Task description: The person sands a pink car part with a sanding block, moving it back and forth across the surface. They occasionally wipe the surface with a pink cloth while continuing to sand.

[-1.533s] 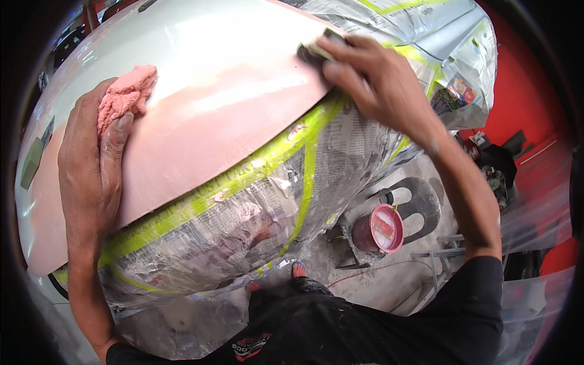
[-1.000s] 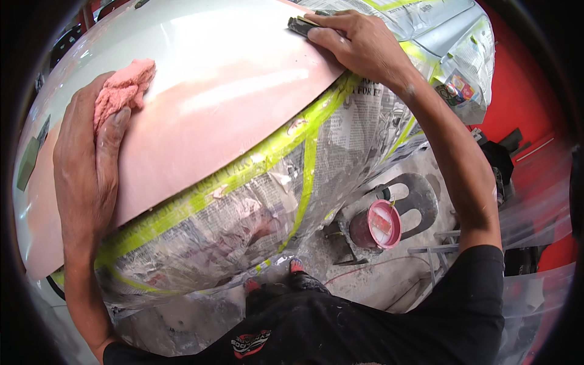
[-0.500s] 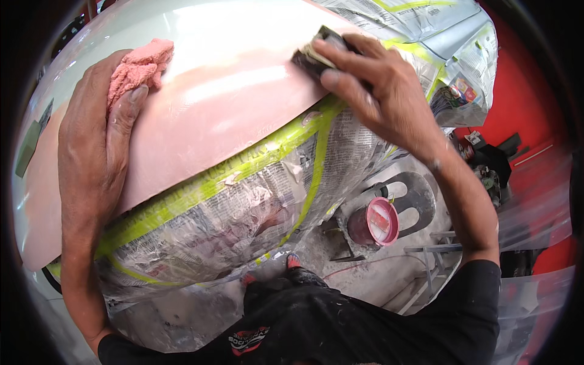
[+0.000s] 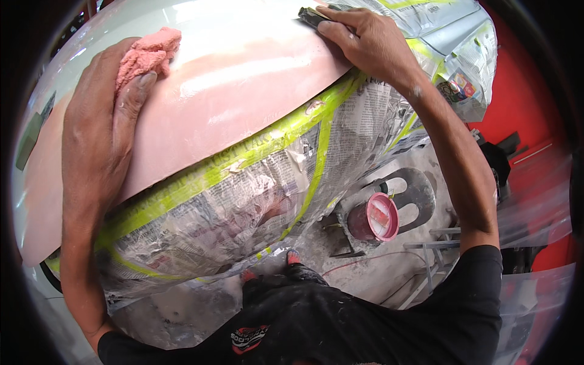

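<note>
A crumpled pink cloth [image 4: 149, 56] is gripped between the thumb and fingers of my left hand [image 4: 94, 121], which rests on the left part of a glossy, curved car panel [image 4: 225, 115]. The panel is white, with a broad pinkish area along its lower edge. At the panel's upper right, my right hand [image 4: 380, 45] is closed on a dark sanding block [image 4: 311, 17], pressed against the surface. Its fingers partly cover the block. Bright yellow-green masking tape [image 4: 243, 151] follows the panel's lower edge, and newspaper [image 4: 249, 204] covers the bodywork below.
A pink bucket [image 4: 356, 224] holds whitish liquid and stands by a dark stool-like piece [image 4: 423, 188] on the floor. A metal ladder-like frame [image 4: 429, 261] is near my right elbow. A greenish block [image 4: 29, 143] sits on the panel's far left.
My right hand has moved up and slightly right across the panel with the sanding block. My left hand, still holding the pink cloth, appears slightly higher and farther right in the view.
</note>
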`<action>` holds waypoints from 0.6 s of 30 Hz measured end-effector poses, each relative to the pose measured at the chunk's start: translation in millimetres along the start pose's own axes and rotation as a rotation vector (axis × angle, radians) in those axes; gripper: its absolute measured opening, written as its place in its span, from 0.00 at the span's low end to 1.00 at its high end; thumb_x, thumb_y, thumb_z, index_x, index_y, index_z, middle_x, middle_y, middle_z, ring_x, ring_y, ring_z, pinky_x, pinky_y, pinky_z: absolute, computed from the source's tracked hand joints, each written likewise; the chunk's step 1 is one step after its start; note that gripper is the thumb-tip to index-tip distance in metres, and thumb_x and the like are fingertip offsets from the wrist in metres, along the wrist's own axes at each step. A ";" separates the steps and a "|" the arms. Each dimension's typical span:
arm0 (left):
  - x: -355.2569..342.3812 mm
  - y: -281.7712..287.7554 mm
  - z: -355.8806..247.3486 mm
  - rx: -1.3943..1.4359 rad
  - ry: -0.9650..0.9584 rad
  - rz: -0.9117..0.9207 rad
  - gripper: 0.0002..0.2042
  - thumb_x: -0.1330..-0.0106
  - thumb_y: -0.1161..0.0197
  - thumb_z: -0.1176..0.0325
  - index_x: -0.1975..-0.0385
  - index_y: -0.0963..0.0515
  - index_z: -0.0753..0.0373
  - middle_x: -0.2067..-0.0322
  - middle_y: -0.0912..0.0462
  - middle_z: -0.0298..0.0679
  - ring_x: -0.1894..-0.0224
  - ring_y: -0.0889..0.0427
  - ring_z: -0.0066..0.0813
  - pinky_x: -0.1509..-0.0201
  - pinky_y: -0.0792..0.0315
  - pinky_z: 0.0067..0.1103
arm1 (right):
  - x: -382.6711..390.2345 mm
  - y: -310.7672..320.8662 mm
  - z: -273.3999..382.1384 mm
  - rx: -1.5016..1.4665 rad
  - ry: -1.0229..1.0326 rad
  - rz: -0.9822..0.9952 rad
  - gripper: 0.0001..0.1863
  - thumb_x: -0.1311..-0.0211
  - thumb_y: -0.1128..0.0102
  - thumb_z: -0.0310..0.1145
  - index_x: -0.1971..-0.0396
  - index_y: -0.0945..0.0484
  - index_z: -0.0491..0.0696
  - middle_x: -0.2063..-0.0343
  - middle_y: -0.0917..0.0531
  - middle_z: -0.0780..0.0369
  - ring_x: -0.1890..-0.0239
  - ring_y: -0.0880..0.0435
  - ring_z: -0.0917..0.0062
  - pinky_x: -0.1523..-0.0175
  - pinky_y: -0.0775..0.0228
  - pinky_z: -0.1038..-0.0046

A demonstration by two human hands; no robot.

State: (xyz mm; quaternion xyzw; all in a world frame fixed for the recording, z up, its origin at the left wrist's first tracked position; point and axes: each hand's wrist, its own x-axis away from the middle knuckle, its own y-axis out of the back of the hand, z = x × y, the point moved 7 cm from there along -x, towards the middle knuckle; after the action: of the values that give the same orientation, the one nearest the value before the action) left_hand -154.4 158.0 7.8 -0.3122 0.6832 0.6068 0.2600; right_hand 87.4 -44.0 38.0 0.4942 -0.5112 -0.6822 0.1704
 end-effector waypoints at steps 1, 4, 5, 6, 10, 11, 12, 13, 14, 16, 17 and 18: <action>0.7 2.8 0.4 -0.015 -0.006 0.019 0.19 0.20 0.46 0.60 0.37 0.27 0.64 0.44 0.19 0.49 0.42 0.19 0.45 0.37 0.28 0.32 | 8.2 3.6 12.1 0.001 -0.037 0.025 0.23 0.30 0.41 0.48 0.45 0.15 0.49 0.53 0.12 0.51 0.56 0.11 0.60 0.48 0.21 0.67; 3.3 4.2 9.8 -0.076 0.014 0.031 0.20 0.21 0.46 0.60 0.37 0.27 0.64 0.45 0.19 0.49 0.43 0.19 0.44 0.37 0.29 0.32 | 58.0 10.5 60.9 0.086 0.377 -0.338 0.19 0.30 0.43 0.46 0.50 0.12 0.52 0.65 0.11 0.51 0.66 0.11 0.58 0.56 0.20 0.56; 0.9 2.0 6.6 -0.050 0.013 0.021 0.20 0.21 0.46 0.60 0.37 0.27 0.64 0.45 0.19 0.49 0.43 0.19 0.44 0.37 0.29 0.32 | 48.6 7.8 48.7 0.066 0.312 -0.248 0.19 0.30 0.43 0.46 0.49 0.13 0.52 0.62 0.11 0.51 0.62 0.11 0.58 0.53 0.20 0.59; -1.5 0.1 3.3 -0.024 0.013 0.012 0.20 0.21 0.46 0.60 0.37 0.27 0.64 0.45 0.19 0.49 0.43 0.19 0.45 0.37 0.29 0.32 | 28.9 5.0 30.6 0.045 0.246 -0.160 0.20 0.30 0.42 0.47 0.47 0.14 0.52 0.58 0.11 0.51 0.57 0.11 0.57 0.50 0.21 0.61; 3.5 -0.9 8.9 0.025 0.026 -0.013 0.20 0.21 0.45 0.60 0.37 0.27 0.64 0.45 0.19 0.49 0.44 0.19 0.45 0.37 0.29 0.32 | -13.3 -2.7 12.1 -0.055 -0.042 0.042 0.23 0.32 0.39 0.48 0.46 0.14 0.48 0.55 0.11 0.51 0.58 0.11 0.58 0.50 0.21 0.65; -0.3 -4.3 5.1 0.029 0.007 0.013 0.20 0.21 0.45 0.60 0.37 0.27 0.64 0.45 0.19 0.49 0.43 0.19 0.44 0.37 0.29 0.32 | 2.2 5.4 20.0 0.002 -0.056 0.081 0.23 0.32 0.39 0.49 0.45 0.15 0.49 0.54 0.11 0.52 0.57 0.11 0.58 0.49 0.21 0.64; -0.3 -0.9 7.6 -0.001 0.014 0.027 0.20 0.21 0.45 0.61 0.36 0.27 0.64 0.45 0.19 0.48 0.43 0.19 0.43 0.37 0.29 0.32 | 18.5 7.9 36.6 0.046 0.083 -0.043 0.24 0.32 0.39 0.49 0.44 0.15 0.50 0.55 0.11 0.51 0.57 0.11 0.59 0.50 0.21 0.65; 1.0 3.9 9.1 -0.034 0.025 0.043 0.20 0.21 0.44 0.61 0.36 0.27 0.64 0.45 0.19 0.48 0.43 0.19 0.43 0.37 0.29 0.32 | 37.6 6.7 47.5 0.084 0.222 -0.169 0.24 0.32 0.39 0.49 0.43 0.16 0.50 0.55 0.11 0.50 0.57 0.11 0.59 0.50 0.21 0.65; 1.4 4.2 8.8 -0.055 0.035 0.036 0.19 0.21 0.44 0.61 0.36 0.27 0.65 0.45 0.19 0.48 0.43 0.19 0.42 0.37 0.29 0.32 | 48.5 6.1 49.8 0.126 0.296 -0.246 0.24 0.32 0.38 0.49 0.43 0.16 0.51 0.55 0.13 0.48 0.57 0.11 0.58 0.51 0.21 0.64; -1.9 3.0 5.8 -0.018 0.023 0.006 0.19 0.21 0.45 0.61 0.36 0.27 0.65 0.45 0.19 0.48 0.44 0.19 0.43 0.38 0.28 0.32 | 15.3 2.1 25.5 0.087 0.187 -0.150 0.24 0.31 0.38 0.49 0.43 0.16 0.50 0.56 0.13 0.47 0.57 0.11 0.58 0.50 0.22 0.64; -1.7 0.6 1.0 0.006 0.012 0.003 0.20 0.21 0.45 0.61 0.36 0.27 0.65 0.45 0.19 0.49 0.44 0.19 0.43 0.38 0.28 0.32 | 0.8 1.6 12.7 0.064 0.119 -0.097 0.24 0.31 0.38 0.49 0.43 0.16 0.50 0.56 0.13 0.47 0.57 0.12 0.57 0.50 0.22 0.64; 0.9 -2.4 0.0 0.012 0.006 0.007 0.19 0.21 0.45 0.61 0.37 0.27 0.65 0.46 0.19 0.49 0.44 0.19 0.43 0.38 0.28 0.31 | -14.6 -3.4 5.4 -0.012 -0.068 0.041 0.23 0.30 0.39 0.49 0.43 0.16 0.50 0.59 0.13 0.48 0.56 0.12 0.58 0.49 0.22 0.65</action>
State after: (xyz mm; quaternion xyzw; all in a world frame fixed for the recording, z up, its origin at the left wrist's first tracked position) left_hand -153.2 157.7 5.5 -0.3098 0.6887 0.6027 0.2578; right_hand 90.4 -28.9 42.3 0.4590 -0.5228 -0.6980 0.1697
